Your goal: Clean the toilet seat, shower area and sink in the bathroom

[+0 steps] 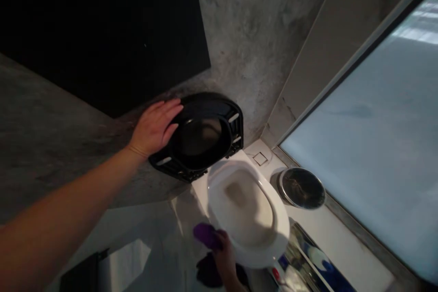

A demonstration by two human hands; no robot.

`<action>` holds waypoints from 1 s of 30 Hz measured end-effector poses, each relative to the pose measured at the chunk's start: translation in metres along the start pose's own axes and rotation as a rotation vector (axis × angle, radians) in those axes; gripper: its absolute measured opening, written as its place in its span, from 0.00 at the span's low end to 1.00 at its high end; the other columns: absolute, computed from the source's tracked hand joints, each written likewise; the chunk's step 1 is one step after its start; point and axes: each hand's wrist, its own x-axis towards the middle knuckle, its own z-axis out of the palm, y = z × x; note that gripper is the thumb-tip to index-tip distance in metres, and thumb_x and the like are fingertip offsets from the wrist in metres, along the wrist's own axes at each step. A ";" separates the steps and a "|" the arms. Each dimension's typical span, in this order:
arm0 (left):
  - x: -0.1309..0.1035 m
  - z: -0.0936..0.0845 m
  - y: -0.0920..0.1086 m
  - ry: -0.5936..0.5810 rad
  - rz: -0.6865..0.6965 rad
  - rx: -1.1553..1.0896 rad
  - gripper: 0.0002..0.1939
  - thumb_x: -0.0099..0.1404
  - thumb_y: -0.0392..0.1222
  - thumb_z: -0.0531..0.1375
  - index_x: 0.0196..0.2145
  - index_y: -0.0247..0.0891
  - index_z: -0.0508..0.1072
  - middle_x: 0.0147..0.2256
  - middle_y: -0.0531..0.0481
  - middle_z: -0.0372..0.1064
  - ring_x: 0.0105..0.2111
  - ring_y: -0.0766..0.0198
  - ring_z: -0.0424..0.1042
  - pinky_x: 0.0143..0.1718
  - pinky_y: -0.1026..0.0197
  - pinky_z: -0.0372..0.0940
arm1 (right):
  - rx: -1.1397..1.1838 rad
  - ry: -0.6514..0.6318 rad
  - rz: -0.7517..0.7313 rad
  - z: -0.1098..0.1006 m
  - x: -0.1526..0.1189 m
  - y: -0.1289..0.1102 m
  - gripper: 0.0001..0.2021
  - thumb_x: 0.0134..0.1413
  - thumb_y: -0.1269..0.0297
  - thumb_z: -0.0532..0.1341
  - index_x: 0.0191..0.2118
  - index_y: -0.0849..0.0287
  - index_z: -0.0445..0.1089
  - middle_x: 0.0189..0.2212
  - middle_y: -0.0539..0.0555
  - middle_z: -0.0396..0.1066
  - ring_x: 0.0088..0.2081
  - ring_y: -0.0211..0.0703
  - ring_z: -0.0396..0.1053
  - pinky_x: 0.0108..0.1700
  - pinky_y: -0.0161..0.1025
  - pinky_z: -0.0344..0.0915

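My left hand (155, 125) lies with fingers stretched against the raised black toilet seat (208, 102), near its upper left edge. The thumb points toward the seat's opening, and the hand grips nothing. Low in the view, my right hand (226, 253) is closed on a purple cloth (205, 236), or possibly a sponge; blur hides which. It is beside the left rim of the white toilet bowl (282, 237). I cannot tell whether the cloth touches the rim. Shadow falls across the inside of the bowl.
A large black panel (112, 32) hangs on the grey wall above the seat. A round bin (303, 188) with a dark lid stands right of the bowl, near a frosted glass pane (369, 146). An open box of supplies (313, 260) sits at the lower right.
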 end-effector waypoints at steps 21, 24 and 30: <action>0.002 -0.019 -0.007 0.075 -0.004 -0.164 0.32 0.71 0.54 0.50 0.66 0.34 0.53 0.59 0.34 0.64 0.60 0.51 0.65 0.60 0.49 0.62 | 0.118 0.392 -0.629 0.004 0.189 -0.378 0.10 0.54 0.61 0.62 0.39 0.56 0.77 0.51 0.56 0.70 0.52 0.50 0.62 0.55 0.46 0.65; 0.003 -0.018 -0.008 0.069 -0.009 -0.163 0.30 0.71 0.53 0.50 0.65 0.35 0.54 0.59 0.35 0.65 0.59 0.52 0.65 0.59 0.49 0.62 | 0.299 0.653 -0.223 -0.034 0.243 -0.386 0.17 0.58 0.53 0.58 0.41 0.61 0.76 0.49 0.61 0.70 0.52 0.53 0.64 0.60 0.53 0.60; 0.001 -0.016 -0.011 0.062 -0.015 -0.206 0.31 0.72 0.55 0.46 0.66 0.37 0.53 0.60 0.36 0.64 0.60 0.52 0.65 0.59 0.47 0.62 | 0.327 0.709 -0.341 0.017 0.225 -0.395 0.21 0.65 0.55 0.51 0.53 0.62 0.70 0.61 0.65 0.59 0.59 0.53 0.59 0.63 0.56 0.57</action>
